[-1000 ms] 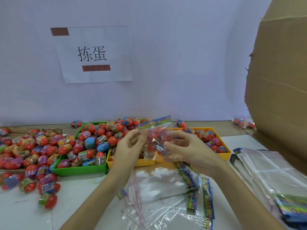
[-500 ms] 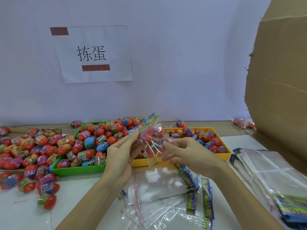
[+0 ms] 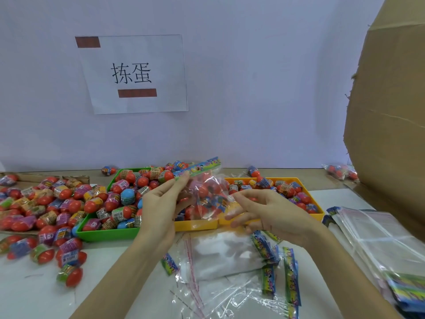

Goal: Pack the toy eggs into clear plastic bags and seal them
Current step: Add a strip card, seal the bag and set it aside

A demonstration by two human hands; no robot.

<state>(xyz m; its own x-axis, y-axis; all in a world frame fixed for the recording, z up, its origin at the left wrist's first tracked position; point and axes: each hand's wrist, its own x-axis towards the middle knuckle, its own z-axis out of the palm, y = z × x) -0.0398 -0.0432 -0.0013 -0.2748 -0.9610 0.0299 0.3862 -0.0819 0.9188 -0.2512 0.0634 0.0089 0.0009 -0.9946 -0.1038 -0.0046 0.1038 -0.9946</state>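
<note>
A clear plastic bag [image 3: 207, 194] with several red toy eggs inside and a colourful header strip hangs above the trays. My left hand [image 3: 158, 210] holds it at the left, fingertips up at the header. To the right of the bag is my right hand [image 3: 271, 215], fingers spread and loosely bent, with the fingertips at the bag's right edge. Under the bag, the green tray [image 3: 103, 233] and the yellow tray [image 3: 195, 225] hold many wrapped eggs. Empty clear bags [image 3: 225, 254] lie flat on the table below my hands.
Loose eggs [image 3: 46, 203] cover the table at the left. A stack of empty bags [image 3: 379, 238] lies at the right, beside a large cardboard box [image 3: 391, 111]. One packed bag [image 3: 340, 171] sits at the back right. A paper sign [image 3: 135, 72] hangs on the wall.
The bag has tilted, its header rising to the upper right. My right hand has loosened its pinch and drawn slightly right and down; my left hand keeps its hold.
</note>
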